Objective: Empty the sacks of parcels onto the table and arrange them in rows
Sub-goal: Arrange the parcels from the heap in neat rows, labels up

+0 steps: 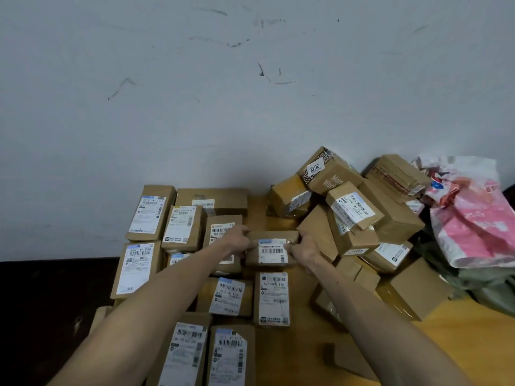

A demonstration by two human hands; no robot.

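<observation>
A small brown cardboard parcel [271,250] with a white barcode label lies at the middle of the wooden table [459,344]. My left hand [237,240] grips its left end and my right hand [302,247] grips its right end. To the left, several labelled parcels [181,229] lie flat in rows, with more in front [271,299]. On the right, a loose heap of parcels [354,210] is piled against the wall.
A pink and white plastic sack [473,218] lies crumpled at the far right, over olive-green sacks [490,288]. The white wall [223,107] stands right behind the table. Dark floor [41,316] shows past the table's left edge.
</observation>
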